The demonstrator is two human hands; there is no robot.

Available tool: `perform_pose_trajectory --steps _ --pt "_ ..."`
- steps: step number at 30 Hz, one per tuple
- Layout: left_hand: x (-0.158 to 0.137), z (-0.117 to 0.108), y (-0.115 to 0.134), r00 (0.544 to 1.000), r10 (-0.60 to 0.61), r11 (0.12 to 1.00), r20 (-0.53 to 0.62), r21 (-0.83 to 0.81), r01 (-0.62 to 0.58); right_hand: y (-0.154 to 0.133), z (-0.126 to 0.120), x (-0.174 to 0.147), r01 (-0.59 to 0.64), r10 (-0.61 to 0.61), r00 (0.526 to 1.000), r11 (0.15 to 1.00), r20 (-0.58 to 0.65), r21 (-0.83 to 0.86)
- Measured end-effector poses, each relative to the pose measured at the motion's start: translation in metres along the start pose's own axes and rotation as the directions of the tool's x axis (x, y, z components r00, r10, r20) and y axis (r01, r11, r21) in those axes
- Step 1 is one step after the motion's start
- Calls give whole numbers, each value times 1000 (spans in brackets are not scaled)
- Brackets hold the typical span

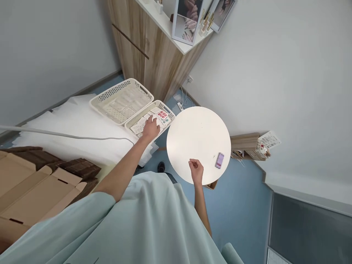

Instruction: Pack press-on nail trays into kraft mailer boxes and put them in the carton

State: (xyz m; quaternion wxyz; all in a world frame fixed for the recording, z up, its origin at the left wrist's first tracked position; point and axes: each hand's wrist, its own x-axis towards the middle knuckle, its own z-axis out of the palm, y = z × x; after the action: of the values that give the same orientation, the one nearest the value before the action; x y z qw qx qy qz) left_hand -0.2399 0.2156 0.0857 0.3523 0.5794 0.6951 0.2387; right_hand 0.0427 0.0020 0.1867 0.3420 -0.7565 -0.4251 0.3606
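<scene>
My left hand (151, 129) reaches down into a cream plastic basket (129, 126), its fingers spread over flat white packets (136, 128). A packet with red print (162, 114) lies just beyond the fingertips, beside one with green print (166, 120). Whether the fingers press on a packet is hard to see. My right hand (197, 171) hovers over the near side of a round white table (198, 135). Its fingers are curled with the thumb against them; anything between them is too small or hidden. A blurred purple object (219, 160) lies on the table to the right.
Another cream basket (121, 97), holding clear plastic pieces, adjoins the first. White sheeting (68, 124) and cardboard boxes (41, 187) spread out at left. A wooden cabinet (154, 47) stands behind, with a power strip (180, 106) near its foot. A small shelf (244, 141) stands right of the table.
</scene>
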Motion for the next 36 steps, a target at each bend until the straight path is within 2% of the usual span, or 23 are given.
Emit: perform_pose_trajectory --steps 4,10,16,19,25,28,31,34,36 --pt "39 5 -6 990 1 991 144 131 -20 1 5 -19 -61 61 995 998 -75 -5" --pt "72 14 -19 959 -21 973 284 228 -46 0 8 -34 -115 113 984 993 -135 -4" --pt "90 12 -26 954 23 954 299 279 -110 -3 4 -34 -134 132 978 991 -162 -3" --pt "88 9 -22 964 57 966 259 231 -119 0 1 -29 -132 130 979 991 -156 -2" --pt "56 6 -2 998 42 999 47 -14 -42 2 -2 4 -100 103 993 994 -65 42" --pt "26 5 17 1000 -3 974 2 -226 3 -3 -4 26 -39 40 999 997 -4 73" --pt "-14 9 46 992 -109 832 63 -540 125 -12 -9 49 10 -18 997 994 72 106" --pt "-61 19 81 984 -56 637 168 -753 165 -21 -16 72 69 -94 987 981 131 183" --pt "-90 29 103 970 -13 563 242 -800 207 -24 -22 88 81 -119 982 968 149 239"
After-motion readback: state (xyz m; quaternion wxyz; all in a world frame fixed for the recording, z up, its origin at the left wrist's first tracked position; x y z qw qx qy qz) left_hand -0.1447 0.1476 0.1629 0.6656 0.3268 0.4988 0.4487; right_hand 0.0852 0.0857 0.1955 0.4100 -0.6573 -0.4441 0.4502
